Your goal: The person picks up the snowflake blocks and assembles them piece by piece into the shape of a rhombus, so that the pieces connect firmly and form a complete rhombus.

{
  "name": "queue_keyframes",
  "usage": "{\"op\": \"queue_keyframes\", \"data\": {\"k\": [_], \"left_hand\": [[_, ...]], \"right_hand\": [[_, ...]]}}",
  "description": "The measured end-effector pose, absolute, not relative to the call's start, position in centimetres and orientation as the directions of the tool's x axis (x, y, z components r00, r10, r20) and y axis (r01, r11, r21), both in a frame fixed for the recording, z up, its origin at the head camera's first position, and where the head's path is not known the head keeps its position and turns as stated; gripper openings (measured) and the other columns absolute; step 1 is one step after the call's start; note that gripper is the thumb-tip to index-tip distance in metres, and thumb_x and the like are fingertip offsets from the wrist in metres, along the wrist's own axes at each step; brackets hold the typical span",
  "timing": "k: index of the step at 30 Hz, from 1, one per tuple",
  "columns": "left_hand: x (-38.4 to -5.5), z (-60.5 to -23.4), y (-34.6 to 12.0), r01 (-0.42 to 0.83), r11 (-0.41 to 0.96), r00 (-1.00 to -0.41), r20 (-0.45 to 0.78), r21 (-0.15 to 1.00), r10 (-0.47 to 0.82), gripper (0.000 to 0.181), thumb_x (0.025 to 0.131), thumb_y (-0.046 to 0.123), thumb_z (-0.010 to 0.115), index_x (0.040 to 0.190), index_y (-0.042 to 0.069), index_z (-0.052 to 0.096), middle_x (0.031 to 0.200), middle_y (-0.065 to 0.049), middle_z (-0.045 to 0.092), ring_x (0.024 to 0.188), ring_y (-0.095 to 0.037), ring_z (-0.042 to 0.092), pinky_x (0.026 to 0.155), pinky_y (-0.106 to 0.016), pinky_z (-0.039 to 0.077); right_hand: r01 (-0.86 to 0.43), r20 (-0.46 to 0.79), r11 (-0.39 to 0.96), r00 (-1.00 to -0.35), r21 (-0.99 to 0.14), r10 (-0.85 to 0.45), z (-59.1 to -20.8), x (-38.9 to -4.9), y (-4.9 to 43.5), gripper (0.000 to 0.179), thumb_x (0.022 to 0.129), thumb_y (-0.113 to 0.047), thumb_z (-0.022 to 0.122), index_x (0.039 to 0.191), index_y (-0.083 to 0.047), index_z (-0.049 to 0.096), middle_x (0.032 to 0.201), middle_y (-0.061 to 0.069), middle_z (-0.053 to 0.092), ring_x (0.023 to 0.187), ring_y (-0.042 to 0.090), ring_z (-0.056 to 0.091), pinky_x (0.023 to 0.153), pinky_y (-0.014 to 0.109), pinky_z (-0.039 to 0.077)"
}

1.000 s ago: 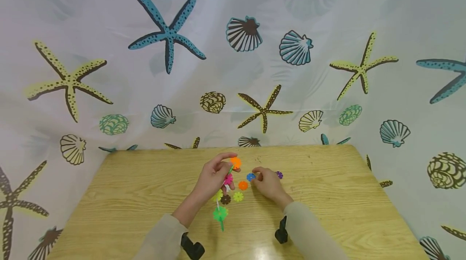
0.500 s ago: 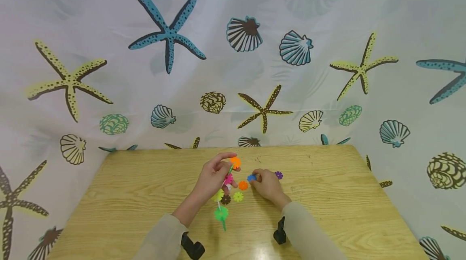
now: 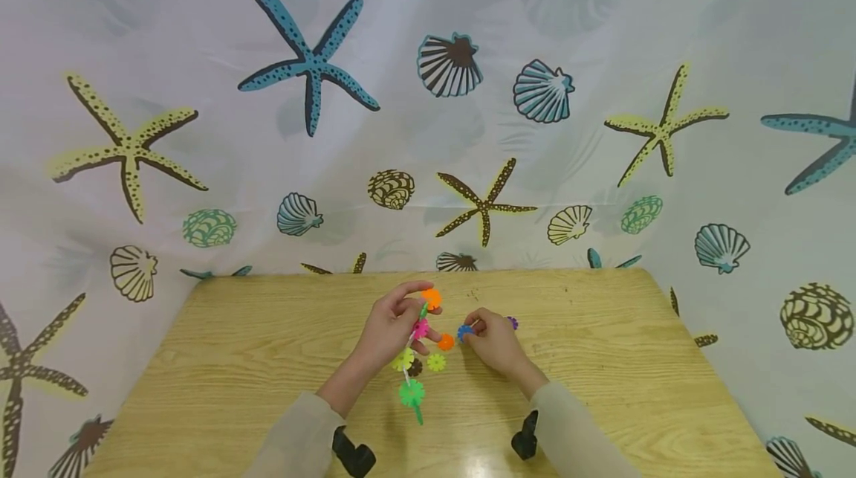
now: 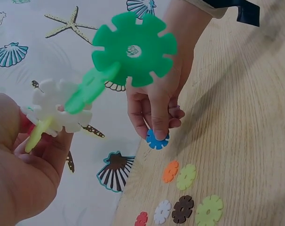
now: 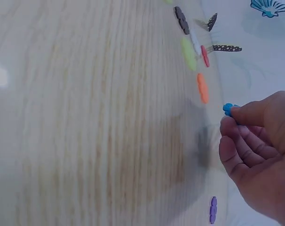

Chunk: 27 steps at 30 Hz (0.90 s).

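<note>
A chain of interlocking notched plastic discs hangs from my left hand (image 3: 393, 325), which grips it near the top. Along it in the head view are an orange disc (image 3: 432, 299), a pink disc (image 3: 421, 328), a yellow disc (image 3: 403, 359) and a green disc (image 3: 412, 392) low down. The left wrist view shows a white disc (image 4: 44, 94) linked in the chain, partly covered by other pieces. To the right, my right hand (image 3: 498, 344) pinches a blue disc (image 3: 464, 332) between thumb and fingertips, above the table in the right wrist view.
Loose discs lie on the wooden table (image 3: 281, 329): orange (image 4: 170, 172), brown (image 4: 182, 209), white (image 4: 162, 212), red (image 4: 141, 218), and two yellow-green, one of them the near disc (image 4: 215, 209). A purple disc (image 5: 213, 210) lies beyond my right hand. A patterned curtain (image 3: 401, 128) hangs behind.
My right hand has taken hold of the blue disc and tilted it up. The lower end of the chain has swung slightly right, while my left hand stays nearly in place.
</note>
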<state>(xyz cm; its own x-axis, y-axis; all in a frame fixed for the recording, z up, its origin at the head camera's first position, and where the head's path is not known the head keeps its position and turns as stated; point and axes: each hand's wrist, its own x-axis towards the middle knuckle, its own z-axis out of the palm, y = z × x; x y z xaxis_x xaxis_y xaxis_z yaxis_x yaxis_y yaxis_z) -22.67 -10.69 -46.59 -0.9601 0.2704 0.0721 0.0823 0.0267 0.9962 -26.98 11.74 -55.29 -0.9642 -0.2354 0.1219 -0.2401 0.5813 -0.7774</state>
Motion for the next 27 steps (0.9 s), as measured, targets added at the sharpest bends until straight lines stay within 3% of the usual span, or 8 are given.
{"op": "queue_keyframes", "data": {"k": [8,16,21,27], "left_hand": [[-22.9,-46.8,-10.7,0.083,0.019,-0.964,0.076,0.996,0.255,0.037,0.113,0.009,0.045,0.149,0.012,0.054,0.121,-0.025,0.073,0.080,-0.036,0.079,0.061,-0.038,0.066],[-23.0,-46.8,-10.5,0.073,0.015,-0.964,0.067,0.997,0.256,0.037,0.113,0.008,0.045,0.149,0.011,0.054,0.124,-0.025,0.073,0.081,-0.037,0.079,0.064,-0.039,0.066],[-23.0,-46.7,-10.5,0.069,0.018,-0.965,0.062,0.997,0.253,0.037,0.113,0.009,0.045,0.149,0.011,0.054,0.126,-0.025,0.073,0.083,-0.042,0.078,0.065,-0.038,0.066],[-22.9,-46.6,-10.3,0.056,0.012,-0.967,0.052,0.998,0.250,0.036,0.114,0.010,0.045,0.149,0.010,0.053,0.126,-0.027,0.073,0.074,-0.026,0.079,0.064,-0.037,0.066]], "right_hand": [[-0.226,0.137,0.522,-0.969,-0.822,-0.204,-53.1,-25.7,11.8,0.012,0.097,-0.005,0.074,0.108,-0.001,0.071,0.096,0.008,0.071,0.083,0.015,0.063,0.076,0.028,0.058],[-0.243,0.176,0.450,-0.966,-0.859,-0.187,-51.0,-24.9,11.6,0.008,0.096,-0.006,0.074,0.103,-0.002,0.072,0.089,0.008,0.071,0.073,0.014,0.065,0.064,0.022,0.058],[-0.263,0.202,0.402,-0.961,-0.877,-0.187,-49.9,-24.4,11.5,0.009,0.096,-0.006,0.075,0.103,-0.003,0.072,0.088,0.009,0.072,0.070,0.024,0.070,0.060,0.022,0.059],[-0.284,0.219,0.371,-0.953,-0.884,-0.208,-48.5,-23.5,11.3,0.009,0.097,-0.007,0.075,0.105,-0.004,0.072,0.089,0.009,0.073,0.070,0.025,0.072,0.060,0.023,0.059]]}}
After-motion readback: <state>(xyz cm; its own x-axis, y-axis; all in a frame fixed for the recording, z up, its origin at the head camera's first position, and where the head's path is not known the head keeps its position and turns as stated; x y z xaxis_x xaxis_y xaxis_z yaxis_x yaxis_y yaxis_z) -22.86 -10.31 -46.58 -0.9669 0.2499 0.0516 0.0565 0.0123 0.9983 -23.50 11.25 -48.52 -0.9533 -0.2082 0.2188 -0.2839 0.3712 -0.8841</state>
